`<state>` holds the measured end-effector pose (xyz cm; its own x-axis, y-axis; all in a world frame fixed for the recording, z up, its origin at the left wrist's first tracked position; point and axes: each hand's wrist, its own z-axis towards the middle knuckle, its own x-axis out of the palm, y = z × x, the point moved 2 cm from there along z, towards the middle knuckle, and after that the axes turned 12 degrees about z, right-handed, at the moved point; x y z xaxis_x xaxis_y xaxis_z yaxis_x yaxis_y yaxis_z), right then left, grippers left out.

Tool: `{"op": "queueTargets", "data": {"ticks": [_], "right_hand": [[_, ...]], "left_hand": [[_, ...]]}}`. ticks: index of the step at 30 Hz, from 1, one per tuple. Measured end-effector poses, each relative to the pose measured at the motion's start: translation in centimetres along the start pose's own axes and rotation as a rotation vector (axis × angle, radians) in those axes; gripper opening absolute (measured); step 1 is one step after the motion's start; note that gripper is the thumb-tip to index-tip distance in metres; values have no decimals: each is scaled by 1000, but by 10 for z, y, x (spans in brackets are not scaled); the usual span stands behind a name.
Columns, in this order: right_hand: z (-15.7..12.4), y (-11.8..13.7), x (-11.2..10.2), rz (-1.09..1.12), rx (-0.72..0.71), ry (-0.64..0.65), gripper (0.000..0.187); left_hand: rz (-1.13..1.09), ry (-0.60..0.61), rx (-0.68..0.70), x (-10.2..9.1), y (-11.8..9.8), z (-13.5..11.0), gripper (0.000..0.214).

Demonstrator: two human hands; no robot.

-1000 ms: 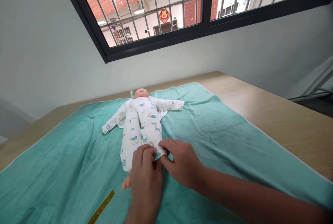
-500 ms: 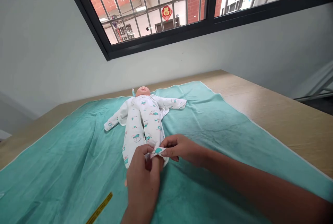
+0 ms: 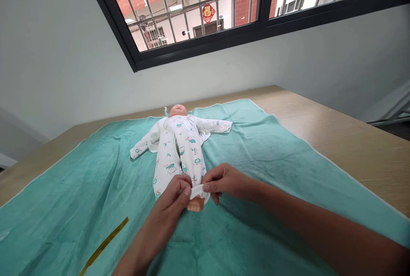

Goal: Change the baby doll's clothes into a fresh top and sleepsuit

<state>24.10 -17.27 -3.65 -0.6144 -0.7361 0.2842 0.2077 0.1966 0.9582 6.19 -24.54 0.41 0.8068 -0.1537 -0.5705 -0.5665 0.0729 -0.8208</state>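
Observation:
A baby doll [image 3: 178, 110] lies on its back, head toward the wall, in a white printed jacket [image 3: 153, 134] and matching trousers [image 3: 166, 156]. My left hand [image 3: 171, 201] pinches one side of the trouser leg cuff [image 3: 196, 191], the cuff's white inner side showing. On the opposite side of that cuff, my right hand [image 3: 226, 183] grips it between thumb and fingers. The doll's foot [image 3: 195, 204] sticks out below the cuff, toes toward me. The doll's other foot is hidden behind my left hand and arm.
A green blanket [image 3: 259, 156] with a pale edge lies under the doll on a wooden table [image 3: 333, 135]. A yellow strip [image 3: 104, 244] is at the lower left. Behind the table are a white wall [image 3: 208, 75] and a dark-framed barred window [image 3: 205, 45].
My left hand has drawn back from over the foot and turned, now pinching the cuff's side. The cuff is folded back, and the foot has come into sight. My right hand stays on the cuff.

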Motion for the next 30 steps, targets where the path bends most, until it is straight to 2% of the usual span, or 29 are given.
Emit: {"op": "queueTargets", "data": {"ticks": [3, 6, 9, 11, 13, 16, 18, 21, 24, 26, 30], "right_hand": [[0, 0, 2, 3, -76, -10, 29], [1, 0, 4, 9, -126, 34, 28], [1, -1, 4, 5, -137, 39, 27], [0, -1, 7, -27, -153, 26, 26], [-2, 0, 11, -119, -202, -35, 24], [-9, 3, 21, -408, -361, -201, 24], [-14, 5, 30, -628, -476, -266, 23], [-18, 7, 39, -844, -569, -259, 15], [-18, 5, 44, -960, -596, -240, 16], [-17, 2, 46, -1017, -594, -276, 16], [-16, -3, 47, -1159, -532, -350, 13]], "left_hand": [[120, -21, 32, 7, -3, 0, 20], [258, -151, 86, 13, -3, 0, 12], [465, -319, 245, 16, -2, -3, 2], [609, -407, 367, 18, 1, -7, 10], [709, -488, 454, 19, 3, -11, 17], [755, -574, 482, 20, 6, -15, 22], [732, -557, 458, 21, 6, -16, 23], [654, -467, 401, 21, 3, -15, 25], [528, -379, 262, 21, -2, -14, 27], [429, -346, 185, 22, -5, -14, 27], [370, -354, 195, 29, -7, -11, 20]]}}
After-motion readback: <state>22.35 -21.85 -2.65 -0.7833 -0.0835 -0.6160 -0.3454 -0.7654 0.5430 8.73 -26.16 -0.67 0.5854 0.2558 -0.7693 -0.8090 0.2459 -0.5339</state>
